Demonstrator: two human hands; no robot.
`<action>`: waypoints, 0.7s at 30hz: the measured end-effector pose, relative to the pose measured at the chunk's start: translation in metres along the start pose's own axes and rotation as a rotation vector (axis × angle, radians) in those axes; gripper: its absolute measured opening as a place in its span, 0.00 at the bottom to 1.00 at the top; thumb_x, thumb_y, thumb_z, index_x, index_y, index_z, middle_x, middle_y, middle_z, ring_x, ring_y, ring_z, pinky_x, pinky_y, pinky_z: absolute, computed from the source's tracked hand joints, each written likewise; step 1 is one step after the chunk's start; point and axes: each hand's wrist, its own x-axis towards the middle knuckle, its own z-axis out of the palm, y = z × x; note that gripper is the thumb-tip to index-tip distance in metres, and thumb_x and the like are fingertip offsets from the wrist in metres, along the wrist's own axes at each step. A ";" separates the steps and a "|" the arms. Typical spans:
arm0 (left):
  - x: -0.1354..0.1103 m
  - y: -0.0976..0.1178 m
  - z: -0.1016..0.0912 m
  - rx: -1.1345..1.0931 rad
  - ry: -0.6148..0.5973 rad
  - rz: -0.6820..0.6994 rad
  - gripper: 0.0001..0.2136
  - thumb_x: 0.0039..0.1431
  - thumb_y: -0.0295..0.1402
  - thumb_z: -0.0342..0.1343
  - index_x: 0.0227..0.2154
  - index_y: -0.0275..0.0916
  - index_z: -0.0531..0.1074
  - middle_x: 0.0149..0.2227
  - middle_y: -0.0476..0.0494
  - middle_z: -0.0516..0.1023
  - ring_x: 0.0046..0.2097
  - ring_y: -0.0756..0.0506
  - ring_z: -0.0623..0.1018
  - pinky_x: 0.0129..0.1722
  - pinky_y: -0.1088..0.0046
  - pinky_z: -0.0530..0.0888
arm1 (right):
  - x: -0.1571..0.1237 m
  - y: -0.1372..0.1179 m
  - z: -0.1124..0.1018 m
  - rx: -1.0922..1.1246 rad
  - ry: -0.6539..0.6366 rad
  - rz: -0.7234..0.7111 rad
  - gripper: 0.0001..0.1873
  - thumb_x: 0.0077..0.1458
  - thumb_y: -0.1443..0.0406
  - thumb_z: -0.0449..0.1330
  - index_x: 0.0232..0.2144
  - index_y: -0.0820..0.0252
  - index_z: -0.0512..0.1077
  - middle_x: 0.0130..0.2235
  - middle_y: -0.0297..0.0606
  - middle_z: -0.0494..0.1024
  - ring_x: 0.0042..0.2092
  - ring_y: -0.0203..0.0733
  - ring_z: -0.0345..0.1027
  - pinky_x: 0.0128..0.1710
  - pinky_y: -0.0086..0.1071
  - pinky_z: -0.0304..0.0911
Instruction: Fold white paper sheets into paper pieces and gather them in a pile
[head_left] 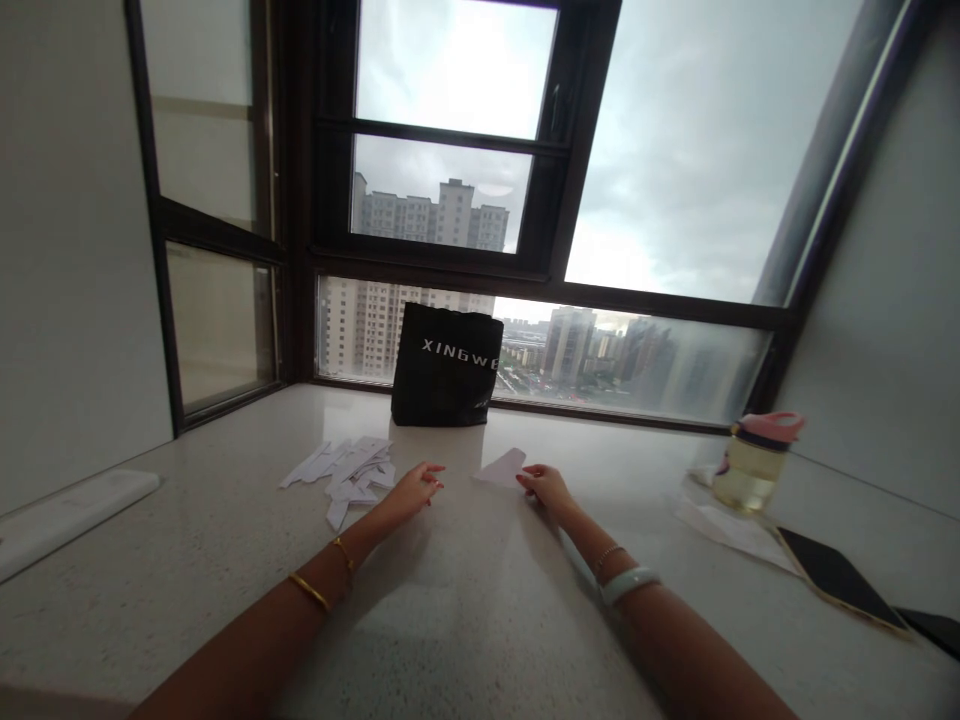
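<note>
My right hand (546, 488) pinches the right edge of a small white piece of paper (501, 468) just above the pale speckled counter (480, 620). To the left, my left hand (418, 490) hovers with its fingers apart and nothing in them. Beside it lies a loose pile of cut white paper pieces (356, 470), overlapping one another. A black bag (448, 375) with white lettering stands upright behind both hands, against the window side.
At the right stands a bottle (752, 470) with a pink lid and pale yellow liquid. Near it lie a white sheet (739, 532) and a dark flat tablet-like thing (841, 577). A long white object (75, 515) lies at the left. Window frames (555, 290) bound the counter's back.
</note>
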 end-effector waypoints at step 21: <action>0.003 -0.038 -0.100 0.776 0.320 -0.304 0.17 0.45 0.38 0.52 0.35 0.32 0.69 0.40 0.30 0.70 0.44 0.34 0.68 0.38 0.64 0.63 | 0.012 0.000 -0.016 -0.314 0.483 -0.081 0.19 0.43 0.67 0.57 0.40 0.65 0.60 0.48 0.56 0.55 0.51 0.59 0.48 0.44 0.46 0.49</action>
